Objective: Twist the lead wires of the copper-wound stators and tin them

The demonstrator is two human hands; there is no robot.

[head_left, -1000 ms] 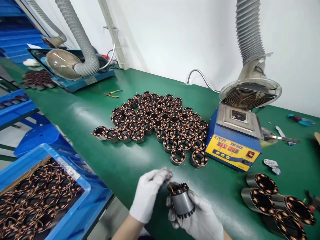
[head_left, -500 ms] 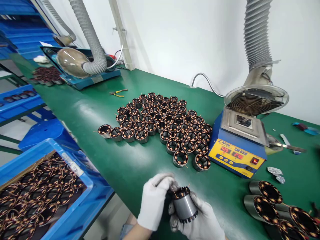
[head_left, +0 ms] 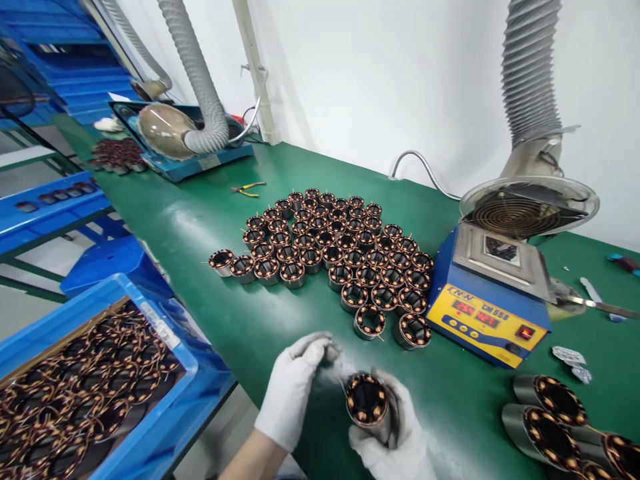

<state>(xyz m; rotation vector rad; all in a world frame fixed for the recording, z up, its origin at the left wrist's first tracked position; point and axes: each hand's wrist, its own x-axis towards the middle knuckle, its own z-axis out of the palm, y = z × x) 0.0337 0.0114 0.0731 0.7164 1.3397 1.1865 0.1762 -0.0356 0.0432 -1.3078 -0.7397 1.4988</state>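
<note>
My right hand (head_left: 395,433), in a white glove, grips a cylindrical motor stator (head_left: 369,405) with copper windings, its open end tilted up toward me. My left hand (head_left: 295,385), also gloved, sits just left of it with fingertips pinched together near the stator's top; a thin wire lead seems to run between them. Both hands hover over the near edge of the green bench (head_left: 260,327).
Several short stators (head_left: 340,257) stand grouped mid-bench. A blue and yellow solder pot (head_left: 493,300) sits right under a fume hood (head_left: 527,207). Longer stators (head_left: 550,413) lie at the right. A blue bin of stators (head_left: 85,387) is at the left. Pliers (head_left: 249,190) lie far back.
The stator in my right hand has turned, so its open wound end now faces me instead of its steel side. My left hand drew slightly left. The view shifted left.
</note>
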